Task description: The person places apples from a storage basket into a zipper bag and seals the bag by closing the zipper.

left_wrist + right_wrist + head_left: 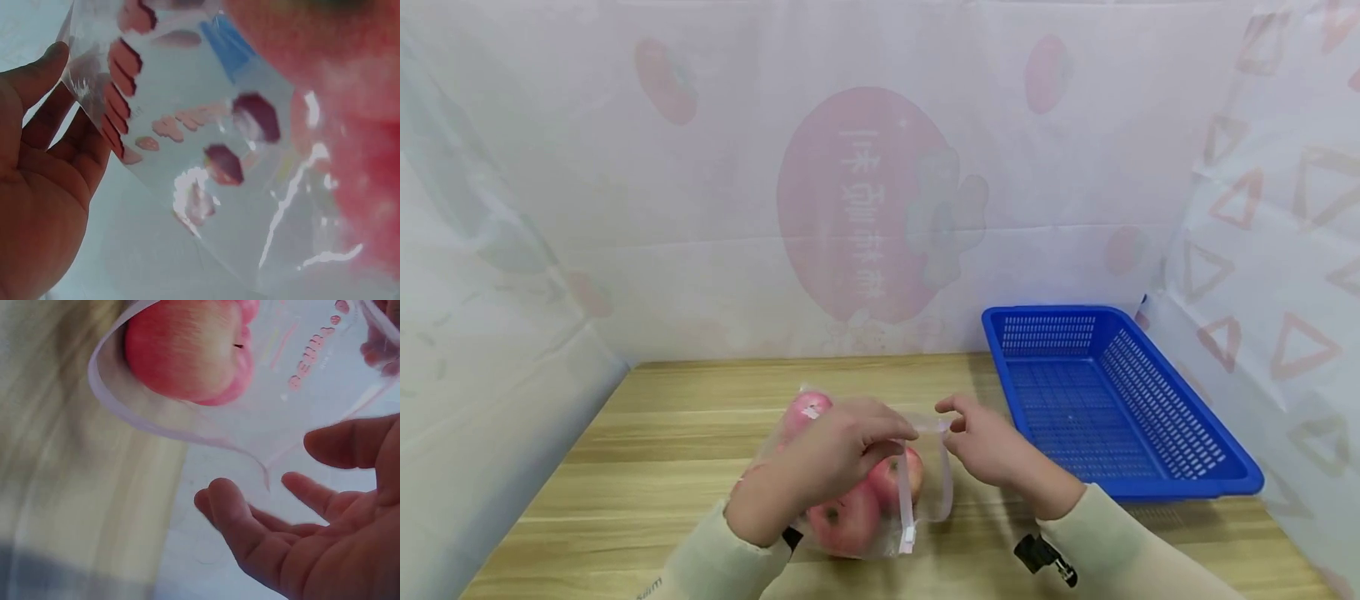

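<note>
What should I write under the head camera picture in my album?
Two hands, left hand and right hand, hold open a clear bag of apples beside a blue basket.

place: staged recording booth | evidence: printed plastic sheeting (880, 208) walls round wooden table (685, 433), blue basket (1187, 467)

We lose part of the apples (850, 517) behind the left hand (827, 458); in the left wrist view an apple (350, 125) blurs, cut off by the frame's edge beside the bag (206, 156).
</note>
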Motion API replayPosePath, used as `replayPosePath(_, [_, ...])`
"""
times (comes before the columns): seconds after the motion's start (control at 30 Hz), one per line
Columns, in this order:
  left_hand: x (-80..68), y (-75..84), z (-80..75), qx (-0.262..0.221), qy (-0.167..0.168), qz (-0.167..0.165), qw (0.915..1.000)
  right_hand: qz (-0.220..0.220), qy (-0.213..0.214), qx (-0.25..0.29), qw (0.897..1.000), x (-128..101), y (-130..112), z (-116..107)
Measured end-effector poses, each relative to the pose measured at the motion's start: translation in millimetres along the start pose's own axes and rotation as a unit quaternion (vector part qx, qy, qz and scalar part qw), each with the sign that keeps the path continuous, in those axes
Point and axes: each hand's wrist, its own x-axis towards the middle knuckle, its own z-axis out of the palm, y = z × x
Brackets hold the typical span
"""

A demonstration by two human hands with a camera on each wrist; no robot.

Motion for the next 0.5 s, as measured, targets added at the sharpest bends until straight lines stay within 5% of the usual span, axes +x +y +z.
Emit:
replayPosePath(0.2, [-12.1,22.1,21.8,0.076,-0.055,0.0,0.9956,-0.005,0.015,0.009,1.0,6.1,10.3,13.3])
replayPosePath(0.3, [-20.3,39.7,29.3,0.145,-0.025,-0.002,0.9892,0.009,0.029,0.036,0.999,6.3,11.5,16.7])
replayPosePath(0.4, [-29.4,58.0,38.1,0.234,0.009,0.007,0.9723,0.025,0.038,0.072,0.996,6.6,11.0,17.8])
replayPosePath(0.5, [-40.6,74.5,50.2,0.3,-0.028,0.004,0.9534,0.035,0.046,0.1,0.993,7.0,11.1,18.4])
